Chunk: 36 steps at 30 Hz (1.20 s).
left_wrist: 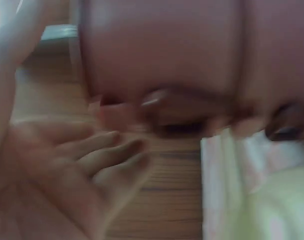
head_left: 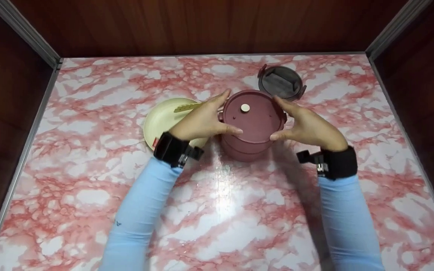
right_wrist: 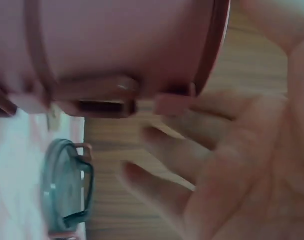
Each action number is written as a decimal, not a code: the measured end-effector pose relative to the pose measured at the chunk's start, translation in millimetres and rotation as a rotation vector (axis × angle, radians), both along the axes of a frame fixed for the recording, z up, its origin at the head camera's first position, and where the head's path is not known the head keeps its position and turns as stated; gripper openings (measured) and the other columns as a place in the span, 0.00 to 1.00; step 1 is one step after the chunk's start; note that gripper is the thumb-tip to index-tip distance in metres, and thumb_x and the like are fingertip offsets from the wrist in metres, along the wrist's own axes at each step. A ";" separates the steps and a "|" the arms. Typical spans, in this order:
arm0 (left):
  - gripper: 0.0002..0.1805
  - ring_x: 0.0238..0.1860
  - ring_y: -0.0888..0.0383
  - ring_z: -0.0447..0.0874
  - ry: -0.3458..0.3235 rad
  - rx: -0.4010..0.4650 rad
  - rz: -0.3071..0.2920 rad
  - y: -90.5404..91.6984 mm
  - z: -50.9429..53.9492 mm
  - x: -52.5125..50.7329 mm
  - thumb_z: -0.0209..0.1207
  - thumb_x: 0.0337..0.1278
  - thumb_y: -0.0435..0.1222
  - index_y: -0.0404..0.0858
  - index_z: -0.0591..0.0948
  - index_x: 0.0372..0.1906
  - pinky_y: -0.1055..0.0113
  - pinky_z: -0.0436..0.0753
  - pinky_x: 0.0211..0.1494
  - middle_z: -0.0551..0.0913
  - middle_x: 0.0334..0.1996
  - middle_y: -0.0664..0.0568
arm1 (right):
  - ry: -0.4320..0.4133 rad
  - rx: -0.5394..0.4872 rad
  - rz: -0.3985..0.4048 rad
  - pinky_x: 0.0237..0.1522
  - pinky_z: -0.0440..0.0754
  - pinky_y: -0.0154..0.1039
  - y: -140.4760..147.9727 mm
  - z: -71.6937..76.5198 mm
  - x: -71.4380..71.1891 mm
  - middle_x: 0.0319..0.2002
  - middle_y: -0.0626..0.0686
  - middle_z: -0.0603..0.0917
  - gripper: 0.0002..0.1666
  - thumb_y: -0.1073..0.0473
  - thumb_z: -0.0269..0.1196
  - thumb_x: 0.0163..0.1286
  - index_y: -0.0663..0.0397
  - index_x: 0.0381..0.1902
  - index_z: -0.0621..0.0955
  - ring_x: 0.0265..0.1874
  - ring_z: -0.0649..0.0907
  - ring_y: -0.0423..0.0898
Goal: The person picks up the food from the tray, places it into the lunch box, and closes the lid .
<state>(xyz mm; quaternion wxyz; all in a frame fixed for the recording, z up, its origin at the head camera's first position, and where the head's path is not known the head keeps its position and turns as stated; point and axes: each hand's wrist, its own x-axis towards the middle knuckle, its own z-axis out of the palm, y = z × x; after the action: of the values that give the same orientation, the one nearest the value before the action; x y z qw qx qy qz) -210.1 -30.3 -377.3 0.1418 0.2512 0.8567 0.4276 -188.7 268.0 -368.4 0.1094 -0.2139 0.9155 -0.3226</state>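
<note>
Between the two hands stands a maroon round lidded container (head_left: 252, 122), like a tiered lunch box, with a white knob (head_left: 245, 108) on its lid. Side clasps and a seam around its wall show in the blurred wrist views. My left hand (head_left: 205, 122) is at the lid's left side, its thumb over the rim and its fingers (left_wrist: 109, 160) extended near a small tab. At the right side my right hand (head_left: 311, 126) has its thumb by the near rim, fingers (right_wrist: 161, 190) spread and fairly straight. Whether fingertips press the lid is hard to tell.
A pale yellow plate (head_left: 156, 120) lies left of the container, partly under the left arm, with a yellow perforated piece (head_left: 185, 108) over it. Behind stands a dark grey round lid or box (head_left: 281, 82) with maroon clips. Wooden panels (head_left: 217, 26) enclose the marbled table (head_left: 89, 226).
</note>
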 end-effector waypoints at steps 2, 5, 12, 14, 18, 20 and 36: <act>0.68 0.71 0.57 0.62 0.033 -0.125 -0.067 2.2 7.5 -7.7 0.74 0.39 0.60 0.35 0.48 0.78 0.69 0.62 0.70 0.59 0.75 0.43 | -0.038 0.078 0.028 0.64 0.69 0.54 -4.1 6.2 -7.7 0.72 0.62 0.65 0.64 0.44 0.77 0.55 0.55 0.78 0.54 0.68 0.69 0.56; 0.69 0.64 0.59 0.70 0.050 -0.216 -0.119 2.5 12.0 -13.2 0.75 0.38 0.60 0.35 0.47 0.78 0.70 0.68 0.65 0.65 0.72 0.41 | -0.066 0.117 0.041 0.61 0.72 0.52 -10.3 10.5 -14.3 0.70 0.63 0.68 0.66 0.45 0.78 0.52 0.58 0.78 0.53 0.63 0.74 0.54; 0.68 0.60 0.60 0.74 0.043 -0.217 -0.102 -2.2 14.0 -13.2 0.75 0.40 0.59 0.35 0.47 0.79 0.71 0.72 0.60 0.72 0.67 0.42 | -0.093 0.101 0.048 0.61 0.73 0.50 -17.0 14.1 -17.6 0.69 0.63 0.69 0.68 0.44 0.78 0.51 0.59 0.78 0.52 0.61 0.75 0.54; 0.68 0.63 0.59 0.72 0.031 -0.218 -0.102 -1.7 13.6 -13.6 0.74 0.40 0.59 0.35 0.46 0.79 0.71 0.71 0.62 0.69 0.69 0.42 | -0.097 0.105 0.048 0.60 0.74 0.50 -16.5 13.7 -18.3 0.68 0.63 0.69 0.69 0.43 0.78 0.50 0.58 0.78 0.51 0.60 0.76 0.54; 0.69 0.66 0.58 0.70 0.015 -0.191 -0.104 -1.9 10.8 -14.2 0.75 0.40 0.59 0.36 0.46 0.79 0.70 0.69 0.64 0.65 0.72 0.42 | -0.076 0.116 0.084 0.58 0.75 0.51 -9.5 12.6 -22.3 0.68 0.65 0.69 0.66 0.43 0.77 0.52 0.57 0.78 0.53 0.60 0.77 0.56; 0.69 0.67 0.59 0.68 0.015 -0.152 -0.106 -3.6 6.7 -13.7 0.75 0.40 0.58 0.37 0.45 0.79 0.70 0.68 0.65 0.64 0.72 0.43 | -0.077 0.072 0.116 0.59 0.76 0.52 -1.6 12.4 -29.2 0.70 0.63 0.68 0.62 0.45 0.76 0.56 0.55 0.78 0.55 0.61 0.76 0.57; 0.67 0.73 0.56 0.59 -0.055 0.316 0.044 -1.4 -64.1 9.9 0.80 0.32 0.47 0.49 0.50 0.79 0.61 0.60 0.73 0.57 0.75 0.54 | 0.132 0.214 -0.194 0.66 0.63 0.61 45.2 -43.4 -150.4 0.65 0.73 0.70 0.33 0.61 0.59 0.72 0.69 0.70 0.66 0.65 0.67 0.69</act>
<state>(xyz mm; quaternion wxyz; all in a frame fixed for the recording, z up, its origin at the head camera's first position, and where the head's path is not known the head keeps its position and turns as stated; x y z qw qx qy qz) -200.1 -31.7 -441.4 0.1147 0.2398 0.7797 0.5669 -339.1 313.2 -411.8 0.0393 -0.1326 0.9662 -0.2174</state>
